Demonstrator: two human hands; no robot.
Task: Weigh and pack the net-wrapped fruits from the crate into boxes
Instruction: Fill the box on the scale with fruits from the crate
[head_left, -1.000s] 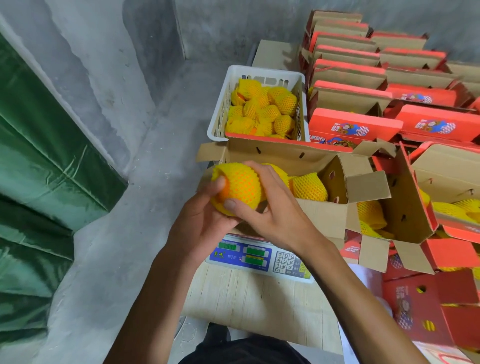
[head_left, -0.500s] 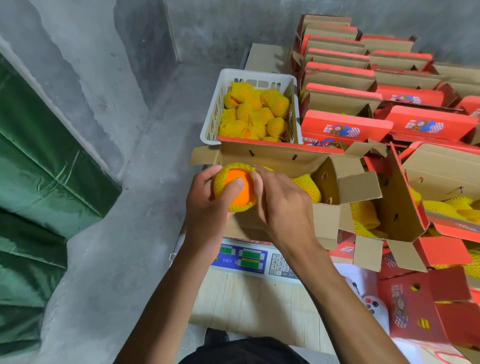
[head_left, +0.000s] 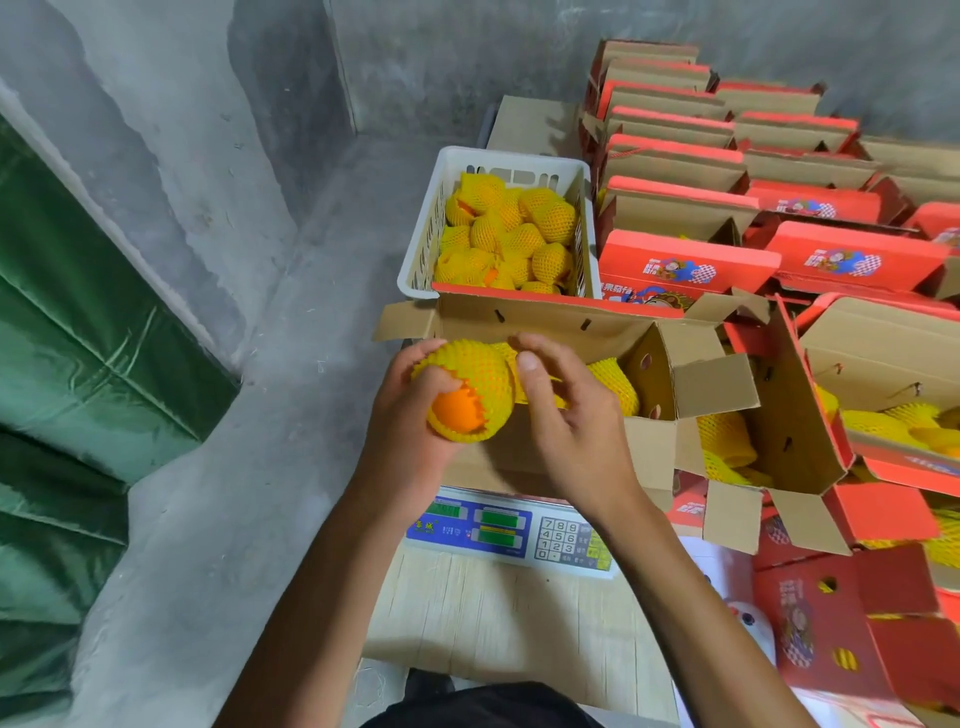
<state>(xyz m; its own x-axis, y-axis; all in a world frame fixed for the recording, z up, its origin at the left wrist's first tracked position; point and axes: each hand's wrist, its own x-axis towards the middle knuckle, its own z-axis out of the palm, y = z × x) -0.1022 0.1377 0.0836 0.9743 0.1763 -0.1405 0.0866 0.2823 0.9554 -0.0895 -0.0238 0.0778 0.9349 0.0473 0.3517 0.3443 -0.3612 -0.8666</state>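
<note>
L hand (head_left: 410, 415) holds fruit (head_left: 470, 397), opening down-left.

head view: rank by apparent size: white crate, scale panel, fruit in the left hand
1. white crate, clearly largest.
2. scale panel, partly hidden by the forearms.
3. fruit in the left hand, smallest, though it is nearer the camera.

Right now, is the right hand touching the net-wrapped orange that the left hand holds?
Cannot tell. In the head view the right hand hovers beside the net-wrapped orange in the left hand; its thumb overlaps the net's edge.
</note>
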